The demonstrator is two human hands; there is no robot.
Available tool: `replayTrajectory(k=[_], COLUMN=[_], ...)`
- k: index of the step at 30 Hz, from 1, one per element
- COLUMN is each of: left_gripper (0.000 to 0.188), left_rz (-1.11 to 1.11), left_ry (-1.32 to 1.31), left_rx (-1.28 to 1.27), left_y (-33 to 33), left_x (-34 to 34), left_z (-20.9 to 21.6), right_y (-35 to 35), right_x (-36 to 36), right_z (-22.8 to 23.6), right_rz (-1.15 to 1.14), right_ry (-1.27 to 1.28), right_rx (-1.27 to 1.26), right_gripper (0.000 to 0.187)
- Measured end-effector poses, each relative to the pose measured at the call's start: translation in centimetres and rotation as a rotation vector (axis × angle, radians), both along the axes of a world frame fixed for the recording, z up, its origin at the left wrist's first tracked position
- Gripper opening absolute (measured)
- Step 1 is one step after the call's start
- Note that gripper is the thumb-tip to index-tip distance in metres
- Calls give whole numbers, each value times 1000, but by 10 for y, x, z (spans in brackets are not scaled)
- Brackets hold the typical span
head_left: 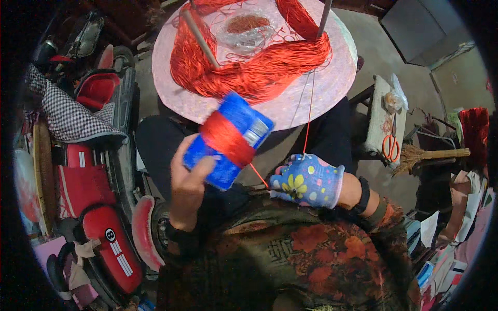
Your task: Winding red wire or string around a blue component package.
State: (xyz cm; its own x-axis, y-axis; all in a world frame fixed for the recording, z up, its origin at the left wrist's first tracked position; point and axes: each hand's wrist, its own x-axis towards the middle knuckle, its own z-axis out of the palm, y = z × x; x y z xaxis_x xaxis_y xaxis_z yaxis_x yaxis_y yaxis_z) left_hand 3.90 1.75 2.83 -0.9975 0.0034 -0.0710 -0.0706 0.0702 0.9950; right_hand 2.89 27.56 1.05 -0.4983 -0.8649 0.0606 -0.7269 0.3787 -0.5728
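Observation:
My left hand (189,184) is closed around a flat blue packet (222,177), tilted in front of me. A band of shiny red thread (228,139) is wound about its middle. My right hand (307,181) wears a flowered blue glove, its fingers closed on a single strand of red thread (308,129). From the packet the strand runs to this glove, then up to a large red skein (249,75). That skein lies looped around upright posts (199,39) on a round pale board (337,78). Inside the loop sits a clear plastic bag (246,41) with reddish thread.
To the right stands a narrow bench (377,119) bearing orange-handled scissors (390,147) and a small plastic bag (397,98). Beside it lies a straw broom (430,154). A red and black wheeled vehicle (109,249) and a chequered cloth (75,116) crowd the left side.

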Motion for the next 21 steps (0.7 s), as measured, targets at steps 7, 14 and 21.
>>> replayTrajectory(k=[7, 14, 21], left_gripper=[55, 49, 54], left_rz=[-688, 12, -442], left_ry=[-408, -264, -259], left_rx=[67, 722, -221], left_y=[-14, -14, -13], left_x=[-8, 2, -14], left_z=[-10, 3, -42], right_y=[-9, -7, -14], right_x=[-78, -38, -52], right_z=[-1, -62, 15], right_rz=[-101, -303, 129], right_ry=[-325, -395, -88], right_rx=[-387, -371, -185], right_gripper=[17, 12, 13])
